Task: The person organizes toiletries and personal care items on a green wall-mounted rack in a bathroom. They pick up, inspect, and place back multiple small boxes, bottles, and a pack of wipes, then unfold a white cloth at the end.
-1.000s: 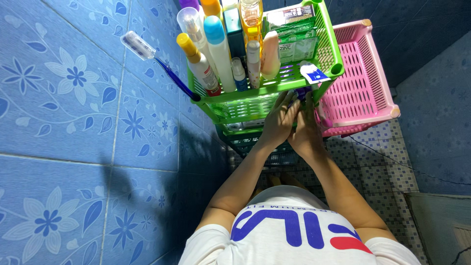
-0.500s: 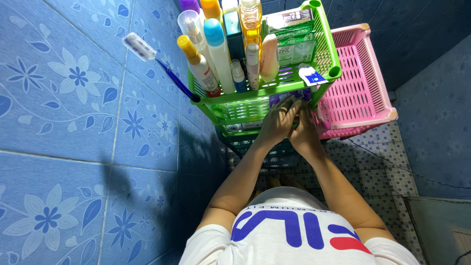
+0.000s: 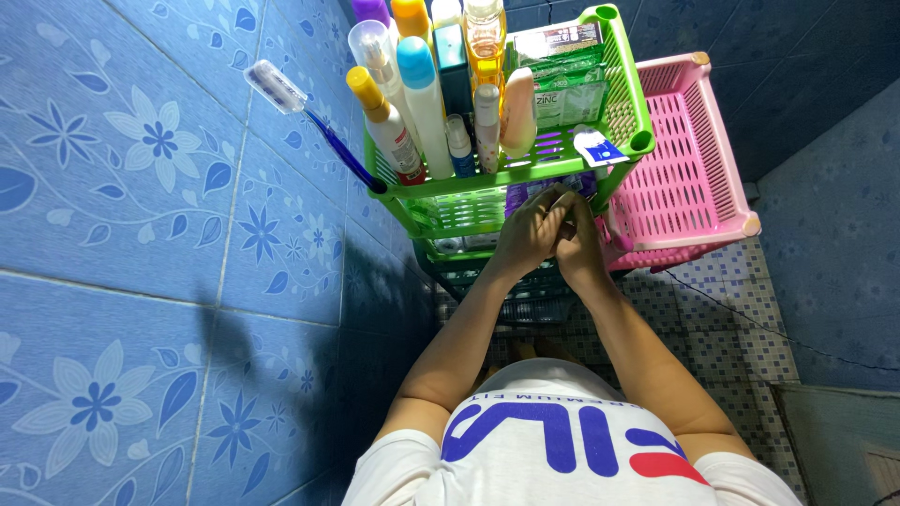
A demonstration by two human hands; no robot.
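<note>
- Both hands, left hand and right hand, pressed together just below green rack top tier.
- Fingers curled; anything gripped not discernible.
- Pink basket beside rack.

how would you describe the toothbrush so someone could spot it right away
Start at the green plastic rack against the blue floral tiled wall. At the top shelf's near left corner, the toothbrush sticks out sideways over the tiles. Unlike the upright bottles, it has a thin dark blue handle and a clear capped head.
</note>
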